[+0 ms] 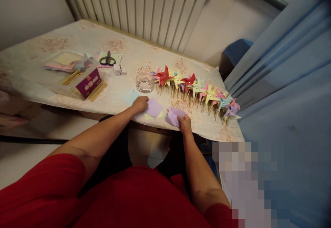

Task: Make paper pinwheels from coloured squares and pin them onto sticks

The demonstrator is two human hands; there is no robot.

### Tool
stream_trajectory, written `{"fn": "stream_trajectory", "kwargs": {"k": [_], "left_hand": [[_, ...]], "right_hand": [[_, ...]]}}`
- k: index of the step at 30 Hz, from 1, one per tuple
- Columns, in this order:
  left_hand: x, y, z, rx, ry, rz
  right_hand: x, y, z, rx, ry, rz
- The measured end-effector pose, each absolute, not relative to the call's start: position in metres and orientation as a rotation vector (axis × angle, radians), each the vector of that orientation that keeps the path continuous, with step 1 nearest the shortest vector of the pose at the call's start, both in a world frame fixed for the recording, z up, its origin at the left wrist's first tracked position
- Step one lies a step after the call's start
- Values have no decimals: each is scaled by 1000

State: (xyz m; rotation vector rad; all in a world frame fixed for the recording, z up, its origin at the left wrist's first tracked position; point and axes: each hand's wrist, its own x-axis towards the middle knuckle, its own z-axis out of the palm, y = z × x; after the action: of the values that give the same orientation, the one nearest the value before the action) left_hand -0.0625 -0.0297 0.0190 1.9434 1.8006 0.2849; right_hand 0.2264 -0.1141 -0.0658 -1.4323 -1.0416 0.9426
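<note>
My left hand is closed at the left edge of a flat purple paper square. Under that square, a corner of pale yellow paper shows. In my right hand a second purple paper piece is pinched at its lower right corner, close to the table's front edge. A light blue paper lies just left of my left hand. Beyond my hands stands a clear round tub of small shiny pieces. To its right is a long row of paper pinwheels on thin wooden sticks.
On the left are a plastic box with a purple label, wooden sticks and stacked coloured paper. Scissors lie on more paper, beside small white boxes. A radiator stands behind; a blue curtain hangs right.
</note>
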Motion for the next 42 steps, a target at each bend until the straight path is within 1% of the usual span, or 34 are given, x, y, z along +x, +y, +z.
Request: {"fn": "stream_trajectory", "kwargs": {"k": [9,14,21,32,37,42], "left_hand": [[-57,-33,47,1979,1580,388],[-60,-35,62,1887,1340,528],[-68,-27,62,1808,1126,364],[-62,-12,47,2072,1405,152],[-57,-11,42,2114,1498,193],[-55,-22,33,2175,1669,359]], "right_hand": [[225,-116,-59,-1449,-1032,946],[223,-117,-57,-1454,-1007,947],[223,-117,-58,-1454,-1003,940],[225,-117,-57,-1471,-1028,931],[226,-117,-59,-1470,-1038,929],[226,-117,-61,-1472,-1056,927]]}}
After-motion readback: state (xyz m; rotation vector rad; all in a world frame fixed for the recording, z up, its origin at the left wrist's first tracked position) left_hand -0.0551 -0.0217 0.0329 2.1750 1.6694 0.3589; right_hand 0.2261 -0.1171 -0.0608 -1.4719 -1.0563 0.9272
